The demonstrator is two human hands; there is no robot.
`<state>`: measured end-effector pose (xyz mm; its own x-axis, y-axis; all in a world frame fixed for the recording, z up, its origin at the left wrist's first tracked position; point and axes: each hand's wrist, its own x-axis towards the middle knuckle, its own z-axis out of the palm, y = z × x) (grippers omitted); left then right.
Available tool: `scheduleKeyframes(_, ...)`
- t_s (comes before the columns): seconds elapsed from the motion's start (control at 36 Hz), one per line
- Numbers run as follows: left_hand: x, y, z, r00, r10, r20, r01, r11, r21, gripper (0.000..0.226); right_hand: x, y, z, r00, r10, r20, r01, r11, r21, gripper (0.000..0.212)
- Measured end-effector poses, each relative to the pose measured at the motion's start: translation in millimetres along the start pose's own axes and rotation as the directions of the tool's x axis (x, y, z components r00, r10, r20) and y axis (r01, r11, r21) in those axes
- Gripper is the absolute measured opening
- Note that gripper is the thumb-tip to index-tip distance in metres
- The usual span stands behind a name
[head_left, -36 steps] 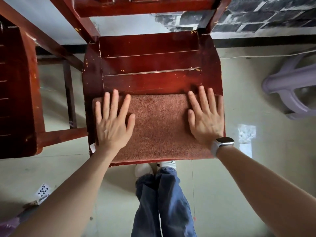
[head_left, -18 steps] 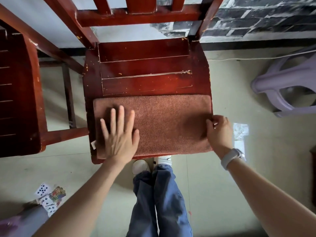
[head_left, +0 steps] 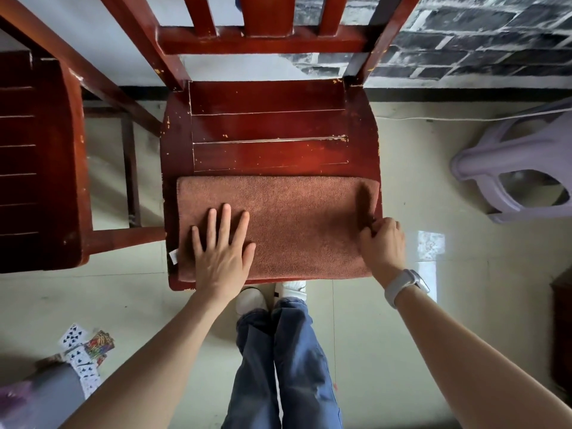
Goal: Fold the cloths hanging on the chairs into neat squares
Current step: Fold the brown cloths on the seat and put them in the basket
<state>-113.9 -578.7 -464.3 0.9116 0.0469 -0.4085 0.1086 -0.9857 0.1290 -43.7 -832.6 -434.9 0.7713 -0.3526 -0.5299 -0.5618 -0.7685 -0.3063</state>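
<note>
A reddish-brown cloth (head_left: 297, 224) lies folded as a wide rectangle across the front half of a red wooden chair seat (head_left: 269, 125). My left hand (head_left: 221, 249) rests flat on the cloth's left part, fingers spread, palm down. My right hand (head_left: 382, 244) is closed on the cloth's right edge, pinching it at the seat's right side, where the edge lifts slightly. A small white tag (head_left: 173, 256) sticks out at the cloth's left edge.
A second red wooden chair (head_left: 40, 162) stands close on the left. A pale purple plastic stool (head_left: 513, 168) lies on the floor at right. Playing cards (head_left: 83, 351) are scattered on the floor at lower left. My legs and shoes (head_left: 269, 298) are against the chair's front.
My right hand left its flat position on the cloth, slid to the right edge and closed on it. My left hand moved down and inward, staying flat. The view tilted up the chair back.
</note>
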Motion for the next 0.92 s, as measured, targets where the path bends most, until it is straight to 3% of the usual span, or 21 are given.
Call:
scheduleKeyframes(0.06, 0, -2, -2, 1.0, 0.005, 0.013, -0.005, 1.0, -0.027, 0.057, -5, -4, -7, 1.0, 0.024, 0.012, -0.025, 0.992, 0.126, 0.012)
scheduleKeyframes(0.14, 0, -5, -6, 0.999, 0.016, 0.027, -0.014, 0.997, -0.071, 0.056, -6, -9, -16, 0.986, 0.149, 0.079, -0.166, 0.934, 0.317, 0.033)
scheduleKeyframes(0.22, -1, -9, -9, 0.998, 0.032, 0.054, -0.027, 0.996, -0.089, 0.055, -6, -14, -19, 0.977, 0.156, 0.147, -0.191, 0.946, 0.263, 0.032)
scheduleKeyframes(0.36, -1, -13, -10, 0.998, 0.056, 0.023, -0.053, 0.99, -0.13, 0.053, 0, -21, -13, 0.969, 0.22, 0.115, -0.236, 0.958, 0.16, 0.022)
scheduleKeyframes(0.56, -1, -12, -8, 0.998, 0.063, -0.003, -0.063, 0.986, -0.151, 0.054, 8, -17, 1, 0.969, 0.243, 0.052, -0.241, 0.97, -0.036, 0.037)
scheduleKeyframes(0.67, -2, -10, -7, 0.999, 0.045, 0.002, -0.044, 0.991, -0.124, 0.057, 1, -20, -1, 0.976, 0.213, 0.048, -0.211, 0.977, -0.033, 0.036)
scheduleKeyframes(0.78, -3, -9, -7, 0.999, 0.048, -0.008, -0.049, 0.996, -0.078, 0.061, -11, -18, -1, 0.996, 0.089, 0.012, -0.09, 0.994, 0.059, 0.034)
scheduleKeyframes(0.86, -3, -9, -7, 0.999, 0.045, -0.013, -0.046, 0.997, -0.059, 0.062, -16, -19, -6, 0.995, 0.098, -0.004, -0.094, 0.96, 0.263, 0.042)
scheduleKeyframes(0.92, -3, -9, -6, 0.999, 0.044, -0.014, -0.044, 0.998, -0.047, 0.063, -17, -20, -12, 0.991, 0.133, 0.003, -0.124, 0.915, 0.384, 0.035)
